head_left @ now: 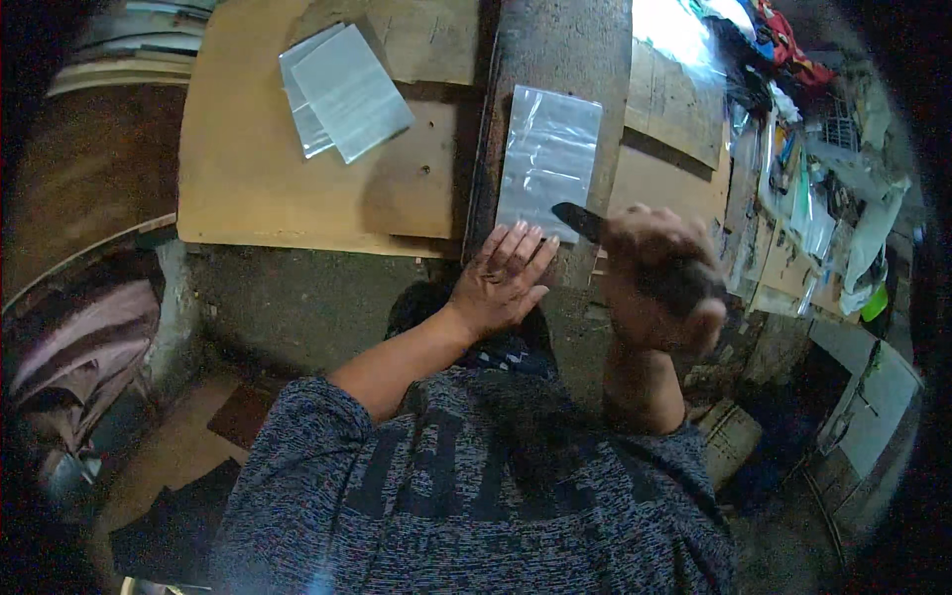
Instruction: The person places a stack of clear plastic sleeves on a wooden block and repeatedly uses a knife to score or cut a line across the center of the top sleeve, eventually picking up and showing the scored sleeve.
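A stack of clear plastic bags (pixel 550 149) lies on a dark wooden plank (pixel 555 50) in front of me. My left hand (pixel 504 281) rests flat on its near edge, fingers stretched out and close together. My right hand (pixel 654 263), blurred by motion, is closed around a knife (pixel 578 220). The dark blade points left, over the near right corner of the bags; I cannot tell whether it touches them. Most of the handle is hidden in my fist.
More clear plastic bags (pixel 352 94) lie in a slightly fanned pile on the tan board (pixel 228 169) at the left. Clutter of cloth and plastic sheets (pixel 813 213) crowds the right side. A pinkish cloth (pixel 94 337) hangs at the far left.
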